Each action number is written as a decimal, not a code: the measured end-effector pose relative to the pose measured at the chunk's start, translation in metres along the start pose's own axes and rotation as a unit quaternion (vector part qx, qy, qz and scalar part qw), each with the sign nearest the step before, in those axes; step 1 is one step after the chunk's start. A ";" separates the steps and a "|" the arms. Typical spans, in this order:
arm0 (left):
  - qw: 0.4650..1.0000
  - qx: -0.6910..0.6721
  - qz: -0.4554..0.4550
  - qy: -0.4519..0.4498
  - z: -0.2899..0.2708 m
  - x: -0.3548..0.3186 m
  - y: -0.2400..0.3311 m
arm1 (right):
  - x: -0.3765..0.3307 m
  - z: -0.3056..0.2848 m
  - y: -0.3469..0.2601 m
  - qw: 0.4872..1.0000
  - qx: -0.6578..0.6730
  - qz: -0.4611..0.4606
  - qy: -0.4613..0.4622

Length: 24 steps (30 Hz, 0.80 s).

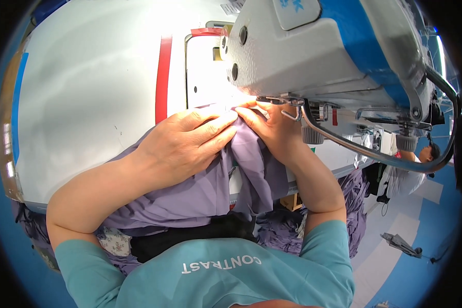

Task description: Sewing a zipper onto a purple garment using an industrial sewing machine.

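Purple fabric [190,197] drapes over the front edge of a white sewing table [92,97] and down toward my lap. My left hand [190,141] lies over its upper edge, fingers together and pressing the cloth close to the needle area. Beside it, my right hand [274,126] pinches the same fabric between thumb and fingers, just under the sewing machine [292,56]. Bright lamp glare washes out the spot where the fingertips meet, and the needle itself is hidden.
A red tape strip [163,77] runs along the tabletop left of the machine. To the right curves a metal tube [364,151]. More purple cloth [351,200] is heaped below the table's right side. Another person [405,169] is farther off at the right.
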<state>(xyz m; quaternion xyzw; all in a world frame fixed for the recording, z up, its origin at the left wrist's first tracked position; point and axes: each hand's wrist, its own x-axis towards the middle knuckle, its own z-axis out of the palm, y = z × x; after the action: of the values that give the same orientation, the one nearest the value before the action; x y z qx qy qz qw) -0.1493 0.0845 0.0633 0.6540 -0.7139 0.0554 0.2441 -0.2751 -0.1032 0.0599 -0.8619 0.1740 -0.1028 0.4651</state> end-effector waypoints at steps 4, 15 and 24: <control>1.000 0.002 -0.005 -0.008 0.000 0.000 0.000 | 0.004 0.000 -0.009 1.000 0.006 0.017 0.002; 0.999 -0.035 -0.031 -0.013 0.003 0.005 -0.005 | 0.008 -0.004 0.001 0.935 -0.328 -0.136 -0.012; 1.000 -0.017 -0.025 -0.004 0.006 0.011 -0.014 | 0.022 -0.019 0.023 0.890 -0.389 -0.236 -0.012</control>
<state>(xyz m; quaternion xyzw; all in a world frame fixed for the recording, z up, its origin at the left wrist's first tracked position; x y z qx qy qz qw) -0.1378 0.0703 0.0592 0.6677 -0.6990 0.0348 0.2537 -0.2654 -0.1378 0.0515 -0.9907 -0.0136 -0.1232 0.0565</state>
